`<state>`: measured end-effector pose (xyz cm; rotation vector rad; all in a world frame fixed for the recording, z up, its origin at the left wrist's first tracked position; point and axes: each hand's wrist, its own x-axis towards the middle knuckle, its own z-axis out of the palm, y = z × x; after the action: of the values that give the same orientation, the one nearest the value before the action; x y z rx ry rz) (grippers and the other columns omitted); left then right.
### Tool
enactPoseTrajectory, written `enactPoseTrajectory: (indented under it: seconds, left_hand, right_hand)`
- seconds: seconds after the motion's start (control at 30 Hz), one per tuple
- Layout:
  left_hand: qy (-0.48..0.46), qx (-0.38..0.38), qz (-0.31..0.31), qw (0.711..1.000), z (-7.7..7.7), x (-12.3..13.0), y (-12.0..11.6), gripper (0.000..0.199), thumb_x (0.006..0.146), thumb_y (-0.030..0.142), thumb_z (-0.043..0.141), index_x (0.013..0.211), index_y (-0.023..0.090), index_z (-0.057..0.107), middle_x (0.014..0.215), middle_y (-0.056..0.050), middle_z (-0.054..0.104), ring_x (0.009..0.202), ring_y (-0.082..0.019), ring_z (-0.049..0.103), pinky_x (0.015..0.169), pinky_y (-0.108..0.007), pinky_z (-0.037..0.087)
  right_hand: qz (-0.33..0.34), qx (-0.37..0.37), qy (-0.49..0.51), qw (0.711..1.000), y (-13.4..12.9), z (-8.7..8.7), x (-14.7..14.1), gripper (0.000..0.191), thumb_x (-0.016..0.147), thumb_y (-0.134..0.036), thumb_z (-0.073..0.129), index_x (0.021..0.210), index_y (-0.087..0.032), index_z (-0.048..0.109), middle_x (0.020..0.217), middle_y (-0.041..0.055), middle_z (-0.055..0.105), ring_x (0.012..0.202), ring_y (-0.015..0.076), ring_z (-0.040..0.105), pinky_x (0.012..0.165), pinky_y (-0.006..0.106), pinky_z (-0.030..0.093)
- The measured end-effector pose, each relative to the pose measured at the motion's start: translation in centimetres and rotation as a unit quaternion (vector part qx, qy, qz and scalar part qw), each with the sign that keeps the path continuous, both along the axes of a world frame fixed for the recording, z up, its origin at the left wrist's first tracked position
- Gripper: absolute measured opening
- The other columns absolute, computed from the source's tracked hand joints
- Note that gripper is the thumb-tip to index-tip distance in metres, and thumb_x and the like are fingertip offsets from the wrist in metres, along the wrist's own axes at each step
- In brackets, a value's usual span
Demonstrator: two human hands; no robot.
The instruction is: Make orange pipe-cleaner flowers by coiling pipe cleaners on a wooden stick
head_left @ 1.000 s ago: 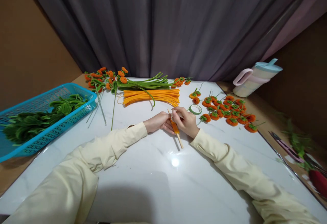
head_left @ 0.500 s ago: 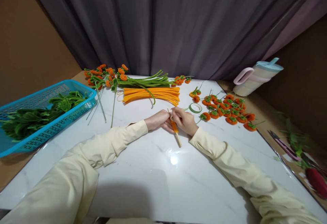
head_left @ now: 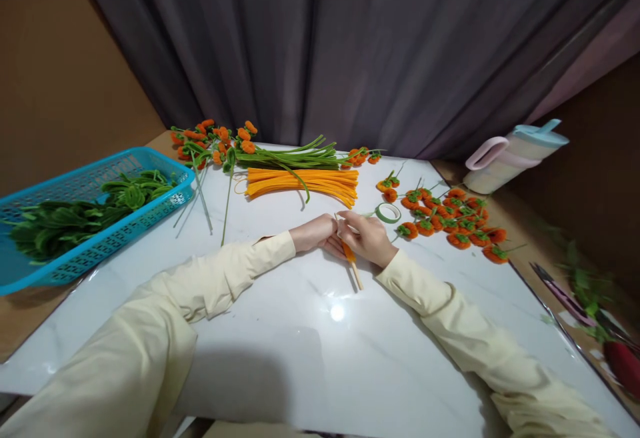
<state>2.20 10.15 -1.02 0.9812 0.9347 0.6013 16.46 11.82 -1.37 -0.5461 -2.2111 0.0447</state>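
Above the middle of the white table, my left hand and my right hand meet around a thin wooden stick. Orange pipe cleaner is coiled about the stick, between my fingers. My left hand is closed on the stick from the left side. The right fingers are closed too, pressed on the coil near the stick's upper end; their tips are partly hidden. A bundle of orange pipe cleaners lies just beyond my hands, and a roll of green tape rests beside my right hand.
Green pipe cleaners lie at the back. Orange pompom flowers cover the right side; more flowers sit back left. On the left stands a blue basket with green leaves. A tumbler and pliers are at right.
The view has shifted slightly, so most things appear a little to the right. Both hands stay on the stick; the right fingers have moved a little around the orange coil.
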Motion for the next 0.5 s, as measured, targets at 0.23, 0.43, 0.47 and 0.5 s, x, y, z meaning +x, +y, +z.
enactPoseTrajectory:
  seconds: [0.23, 0.43, 0.47, 0.5]
  left_hand:
    - [0.008, 0.004, 0.016, 1.0, 0.6, -0.1, 0.0, 0.017, 0.059, 0.002, 0.046, 0.046, 0.013, 0.048, 0.039, 0.002, 0.051, 0.047, -0.015, 0.058, 0.054, -0.026, 0.053]
    - [0.008, 0.001, 0.024, 1.0, 0.7, 0.0, 0.0, 0.022, 0.06, 0.002, 0.046, 0.043, 0.014, 0.044, 0.036, 0.003, 0.045, 0.046, -0.014, 0.056, 0.052, -0.024, 0.051]
    - [0.007, -0.001, 0.023, 1.0, 0.6, 0.0, 0.1, 0.022, 0.06, 0.002, 0.047, 0.043, 0.014, 0.044, 0.036, 0.003, 0.046, 0.046, -0.014, 0.056, 0.051, -0.024, 0.05]
    - [0.007, -0.002, 0.022, 1.0, 0.5, 0.0, 0.1, 0.021, 0.061, 0.002, 0.048, 0.044, 0.014, 0.045, 0.036, 0.002, 0.047, 0.046, -0.014, 0.057, 0.051, -0.023, 0.05]
  right_hand:
    - [0.064, 0.052, -0.135, 0.987, -0.8, 1.3, -0.3, 0.022, 0.088, -0.025, 0.037, 0.08, -0.02, 0.058, 0.053, -0.001, 0.057, 0.047, 0.0101, 0.051, 0.049, 0.022, 0.037]
    - [0.093, 0.065, -0.102, 0.988, -0.7, 1.3, -0.4, 0.017, 0.087, -0.024, 0.041, 0.079, -0.02, 0.055, 0.052, -0.0018, 0.054, 0.047, 0.01, 0.051, 0.048, 0.022, 0.036]
    - [0.09, 0.059, -0.103, 0.989, -0.7, 1.1, -0.4, 0.016, 0.086, -0.024, 0.042, 0.078, -0.02, 0.055, 0.052, -0.0019, 0.054, 0.047, 0.0099, 0.051, 0.048, 0.022, 0.036]
    - [0.087, 0.048, -0.105, 0.989, -0.7, 1.0, -0.4, 0.016, 0.086, -0.025, 0.042, 0.077, -0.021, 0.055, 0.051, -0.002, 0.054, 0.046, 0.01, 0.05, 0.048, 0.022, 0.036]
